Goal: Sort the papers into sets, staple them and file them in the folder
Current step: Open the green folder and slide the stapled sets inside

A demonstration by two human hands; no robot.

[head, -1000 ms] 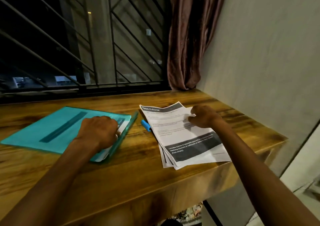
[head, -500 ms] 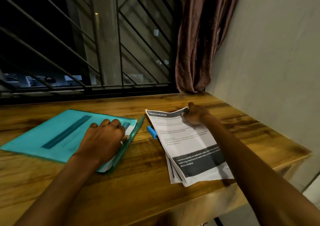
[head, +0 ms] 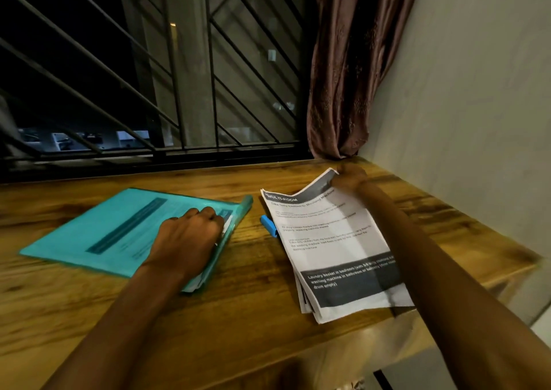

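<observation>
Left grip (head: pixel 190 234) rests on teal folder (head: pixel 89 240), centre-left of frame, some sheets inside. Fingers bent; hold indeterminate. Right grip (head: pixel 350 177) pinches raised corner of top sheet (head: pixel 328 234) of loose stack (head: pixel 304 300), centre-right on counter (head: pixel 253 315). Blue stapler (head: pixel 269 225) lies between, untouched. Stack judged pending: staple, file.

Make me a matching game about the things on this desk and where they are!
Things:
1. folder
2. stapler
3. papers
4. curtain

Places:
A. far corner held up by the right hand
B. hangs at the far corner of the desk
C. teal, lying under the left hand
D. blue, peeking out from under the left edge of a white stack

Pairs: 1-C, 2-D, 3-A, 4-B
</observation>
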